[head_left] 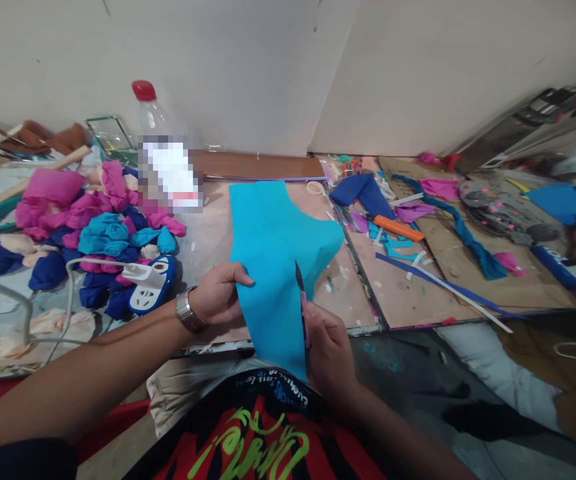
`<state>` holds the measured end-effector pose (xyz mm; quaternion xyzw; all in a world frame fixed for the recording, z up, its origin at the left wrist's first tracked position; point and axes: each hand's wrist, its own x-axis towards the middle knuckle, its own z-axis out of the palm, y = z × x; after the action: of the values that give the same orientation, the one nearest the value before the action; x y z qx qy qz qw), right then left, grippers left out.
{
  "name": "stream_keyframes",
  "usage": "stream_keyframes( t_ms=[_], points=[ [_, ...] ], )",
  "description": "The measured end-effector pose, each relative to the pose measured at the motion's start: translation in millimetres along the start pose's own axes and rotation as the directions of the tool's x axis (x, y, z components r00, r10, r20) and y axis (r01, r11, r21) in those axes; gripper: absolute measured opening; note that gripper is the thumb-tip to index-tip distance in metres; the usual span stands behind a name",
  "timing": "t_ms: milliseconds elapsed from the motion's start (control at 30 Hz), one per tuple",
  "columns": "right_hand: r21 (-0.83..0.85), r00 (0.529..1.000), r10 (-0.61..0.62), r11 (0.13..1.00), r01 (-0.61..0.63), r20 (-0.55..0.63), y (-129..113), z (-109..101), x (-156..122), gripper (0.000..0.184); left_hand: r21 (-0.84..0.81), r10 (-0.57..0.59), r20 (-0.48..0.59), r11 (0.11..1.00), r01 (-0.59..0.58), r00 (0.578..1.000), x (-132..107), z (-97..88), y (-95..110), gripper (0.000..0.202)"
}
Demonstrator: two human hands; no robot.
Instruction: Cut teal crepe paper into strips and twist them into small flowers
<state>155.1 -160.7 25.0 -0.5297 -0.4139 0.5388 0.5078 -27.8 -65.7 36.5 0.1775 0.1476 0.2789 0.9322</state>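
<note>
A large sheet of bright blue crepe-like paper or cloth (268, 233) lies over the table and hangs past its front edge toward me. My left hand (223, 290) pinches the sheet's left edge, thumb on top and fingers underneath. In my right hand (328, 340) is a pair of scissors (301, 283) with pink handles and dark blades. The blades point away from me and lie at a cut edge in the sheet. Part of the handles is hidden behind my fingers.
Pink, navy and blue cloth bundles (103, 233) crowd the left, beside a power strip (153, 287) with a plugged-in charger. Behind stands a red-capped bottle (151, 110). To the right lie an orange utility knife (398, 228), blue strips (438, 283), scraps and cardboard (448, 253).
</note>
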Motion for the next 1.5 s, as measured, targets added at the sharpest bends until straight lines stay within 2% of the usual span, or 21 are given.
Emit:
stream_keyframes(
  t_ms=[233,567,833,1000,1100,1233,1367,1500],
  points=[
    [-0.05,1.0,0.003,0.999,-0.002,0.005,-6,0,1,0.053,0.036,0.018,-0.039,0.999,-0.017,0.999,-1,-6.7,-2,0.056],
    [-0.034,1.0,-0.026,0.999,0.026,-0.003,-2,1,1,0.05,0.011,0.032,0.017,0.999,-0.032,0.999,-1,-6.7,1,0.046],
    [-0.077,1.0,-0.012,0.997,0.012,-0.004,-7,0,1,0.047,-0.011,0.025,-0.037,1.0,-0.026,0.999,1,-5.9,-1,0.06],
    [-0.072,1.0,-0.019,0.997,0.019,0.001,-7,0,1,0.047,0.003,-0.008,-0.025,1.0,0.008,1.0,0,-4.3,0,0.065],
    [-0.072,0.999,-0.032,0.997,0.032,0.002,-8,1,1,0.048,-0.012,0.021,-0.027,1.0,-0.021,0.999,0,-2.7,2,0.068],
    [-0.11,0.999,-0.051,0.993,0.05,-0.007,-10,1,0,0.052,-0.064,0.088,-0.086,0.994,-0.093,0.992,1,-2.9,7,0.063],
    [-0.11,0.999,-0.037,0.993,0.034,-0.023,-9,2,-1,0.056,-0.052,0.07,-0.188,0.995,-0.081,0.98,2,-5.6,9,0.06],
    [-0.072,0.999,-0.047,0.996,0.046,-0.022,-5,3,0,0.057,-0.047,0.029,-0.122,0.998,-0.035,0.992,2,-6.7,6,0.061]
  ],
)
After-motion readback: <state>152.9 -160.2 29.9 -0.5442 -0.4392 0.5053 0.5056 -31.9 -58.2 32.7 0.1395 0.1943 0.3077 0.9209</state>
